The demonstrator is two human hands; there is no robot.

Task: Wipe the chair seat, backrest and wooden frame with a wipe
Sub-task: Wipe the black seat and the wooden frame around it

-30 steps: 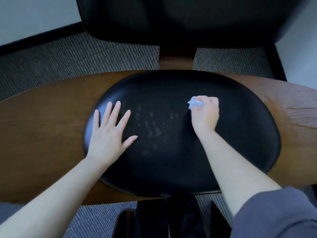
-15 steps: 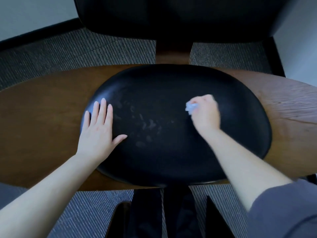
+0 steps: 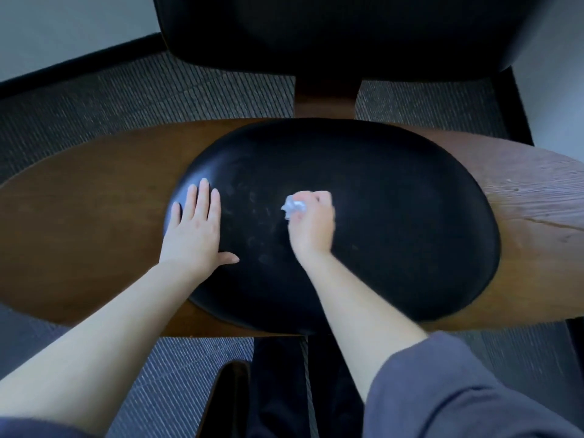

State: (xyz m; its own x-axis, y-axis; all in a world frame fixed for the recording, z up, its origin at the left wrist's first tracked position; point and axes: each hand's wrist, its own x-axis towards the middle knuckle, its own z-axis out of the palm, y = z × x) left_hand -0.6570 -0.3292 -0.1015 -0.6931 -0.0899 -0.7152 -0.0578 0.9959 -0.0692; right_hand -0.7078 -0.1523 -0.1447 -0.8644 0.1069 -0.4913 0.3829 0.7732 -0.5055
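The right hand (image 3: 311, 221) clutches a crumpled wipe (image 3: 293, 207) mid-seat (image 3: 395, 222); the left hand (image 3: 193, 230) lies flat, fingers released, at the seat's left edge beside the wooden frame (image 3: 82, 216).

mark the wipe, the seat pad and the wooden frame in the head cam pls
wipe (image 3: 294, 207), head view, on the crumpled wad showing past the right hand's fingers.
seat pad (image 3: 410, 222), head view, on bare black cushion right of the hand.
wooden frame (image 3: 82, 222), head view, on its bare left wing.
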